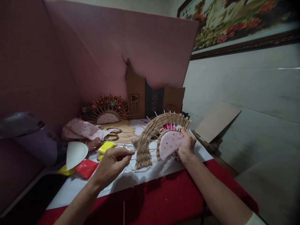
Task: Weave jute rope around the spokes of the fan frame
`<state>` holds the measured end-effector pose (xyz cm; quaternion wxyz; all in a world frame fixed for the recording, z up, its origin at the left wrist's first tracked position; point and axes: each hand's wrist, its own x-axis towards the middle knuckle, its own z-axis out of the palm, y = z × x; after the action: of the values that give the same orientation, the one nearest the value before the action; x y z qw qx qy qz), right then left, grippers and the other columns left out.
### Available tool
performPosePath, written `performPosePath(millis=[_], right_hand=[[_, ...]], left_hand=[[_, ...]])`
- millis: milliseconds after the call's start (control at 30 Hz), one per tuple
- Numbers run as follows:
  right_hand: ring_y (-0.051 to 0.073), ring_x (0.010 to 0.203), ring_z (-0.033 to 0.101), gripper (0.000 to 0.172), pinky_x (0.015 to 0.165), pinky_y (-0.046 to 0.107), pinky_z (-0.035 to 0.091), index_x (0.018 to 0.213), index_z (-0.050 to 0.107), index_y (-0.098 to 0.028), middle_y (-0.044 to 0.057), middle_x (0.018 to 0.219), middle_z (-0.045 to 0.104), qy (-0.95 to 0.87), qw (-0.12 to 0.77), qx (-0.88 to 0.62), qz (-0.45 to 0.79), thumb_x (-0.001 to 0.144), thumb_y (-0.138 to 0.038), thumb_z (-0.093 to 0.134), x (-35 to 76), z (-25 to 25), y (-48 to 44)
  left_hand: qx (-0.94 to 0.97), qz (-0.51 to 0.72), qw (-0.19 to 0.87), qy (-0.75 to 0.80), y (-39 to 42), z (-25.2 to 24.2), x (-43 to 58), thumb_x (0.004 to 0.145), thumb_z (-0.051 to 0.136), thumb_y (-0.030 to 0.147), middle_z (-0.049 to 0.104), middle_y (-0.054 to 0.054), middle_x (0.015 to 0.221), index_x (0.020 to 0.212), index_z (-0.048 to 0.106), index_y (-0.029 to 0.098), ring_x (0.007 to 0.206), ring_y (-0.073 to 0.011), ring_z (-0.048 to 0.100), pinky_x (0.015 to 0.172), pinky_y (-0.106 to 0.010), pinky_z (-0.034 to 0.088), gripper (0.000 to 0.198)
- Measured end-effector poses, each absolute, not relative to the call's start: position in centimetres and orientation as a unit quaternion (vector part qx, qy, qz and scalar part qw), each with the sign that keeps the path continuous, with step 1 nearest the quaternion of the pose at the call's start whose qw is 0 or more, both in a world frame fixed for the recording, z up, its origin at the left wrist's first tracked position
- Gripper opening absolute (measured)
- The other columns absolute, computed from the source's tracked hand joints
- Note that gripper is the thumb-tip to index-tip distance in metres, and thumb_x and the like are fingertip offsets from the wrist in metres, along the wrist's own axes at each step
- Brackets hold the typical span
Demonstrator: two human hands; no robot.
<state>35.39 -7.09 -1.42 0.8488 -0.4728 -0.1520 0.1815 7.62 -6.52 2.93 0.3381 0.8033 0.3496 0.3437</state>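
A fan-shaped piece (pixel 144 141) of woven twine over thin wooden sticks is held up above the white sheet, tilted. At its centre is a half-round pad (pixel 171 144) of pale pink cloth with red dots. My right hand (pixel 187 144) grips the piece at its right end, its thumb beside the pad and its other fingers mostly hidden. To the left of the woven band is my left hand (pixel 117 162), with thumb and forefinger brought close together near the stick ends. Whatever is between those fingertips is too small to tell.
Behind lie a finished-looking fan (pixel 107 118), many loose sticks (pixel 124 131), scissors (pixel 112 136) and dotted cloth (pixel 82 129). Yellow (pixel 106 147) and red packets (pixel 86 168) and a white half disc (pixel 76 154) are left. Cardboard (pixel 136 93) stands behind the white sheet (pixel 114 187) on red cloth (pixel 164 200).
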Motion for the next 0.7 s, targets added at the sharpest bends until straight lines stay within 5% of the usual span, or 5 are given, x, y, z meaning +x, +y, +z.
performPosePath(millis=[267, 700], right_hand=[[0.01, 0.05, 0.05, 0.022, 0.047, 0.022, 0.043, 0.069, 0.056, -0.017, -0.005, 0.059, 0.054, -0.125, 0.86, -0.467, 0.164, 0.061, -0.036, 0.064, 34.82, -0.62, -7.22], [0.009, 0.045, 0.046, 0.019, 0.043, 0.022, 0.041, 0.067, 0.055, -0.018, -0.006, 0.054, 0.05, -0.137, 0.861, -0.457, 0.176, 0.065, -0.036, 0.062, 34.73, -0.56, -7.38]], left_hand=[[0.875, 0.394, 0.111, 0.26, -6.65, 2.4, 7.58, 0.074, 0.053, 0.012, 0.057, 0.0, 0.06, 0.08, 0.064, 0.015, 0.054, -0.0102, 0.048, 0.054, -0.023, 0.035, 0.013], [0.89, 0.392, 0.043, 0.23, -6.85, 2.22, 7.8, 0.073, 0.053, 0.009, 0.057, -0.001, 0.061, 0.081, 0.063, 0.015, 0.054, -0.0117, 0.049, 0.053, -0.024, 0.036, 0.014]])
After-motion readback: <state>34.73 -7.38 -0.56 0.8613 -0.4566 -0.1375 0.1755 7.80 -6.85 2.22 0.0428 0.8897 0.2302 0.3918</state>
